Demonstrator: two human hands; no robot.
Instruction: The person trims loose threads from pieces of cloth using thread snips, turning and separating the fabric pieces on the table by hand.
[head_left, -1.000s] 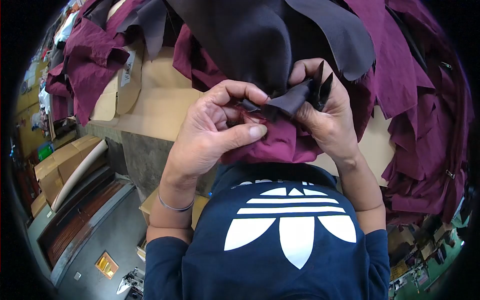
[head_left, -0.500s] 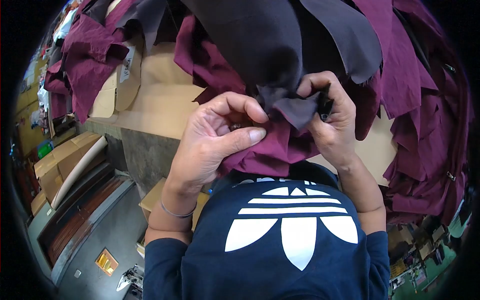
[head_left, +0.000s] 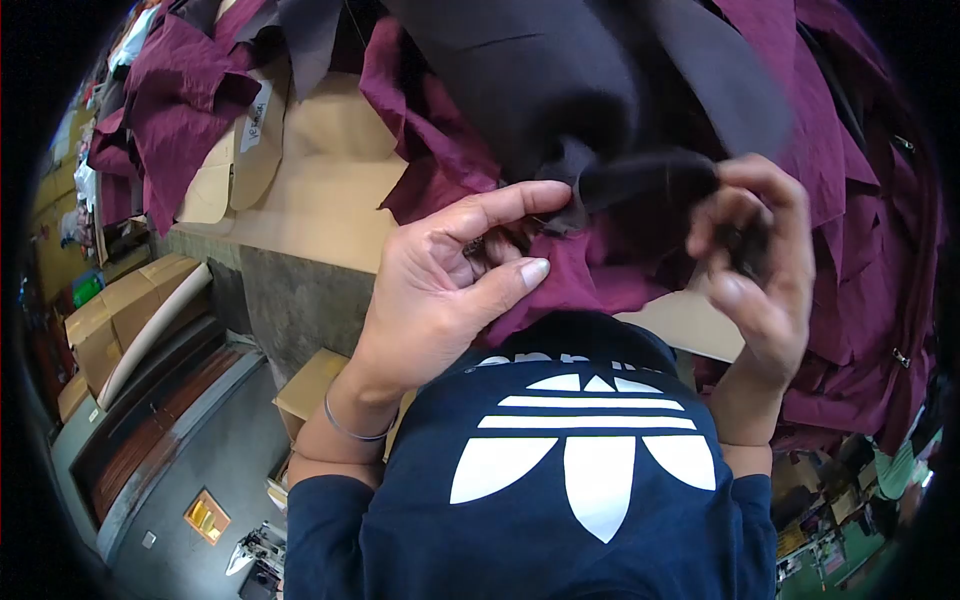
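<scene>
My left hand (head_left: 450, 275) pinches the gathered dark grey and maroon fabric at the middle, its index finger on the grey folds and its thumb beside the maroon cloth (head_left: 562, 272). The dark grey fabric (head_left: 530, 70) spreads upward from there. To the right, my right hand (head_left: 755, 255) is blurred by motion, with a strip of dark fabric (head_left: 650, 180) stretching to its fingertips. Something dark, possibly the snips seen earlier, lies within its curled fingers; whether the fingers grip the strip is unclear.
Maroon pieces (head_left: 185, 110) hang over tan card patterns (head_left: 237, 170) at upper left. More maroon fabric with zippers (head_left: 850, 330) is piled on the right. Cardboard boxes (head_left: 120, 310) and a long roll (head_left: 150, 335) stand at lower left.
My right hand has moved right, away from my left hand, and the dark strip now stretches between them. My left hand has shifted slightly right, still at the gathered cloth.
</scene>
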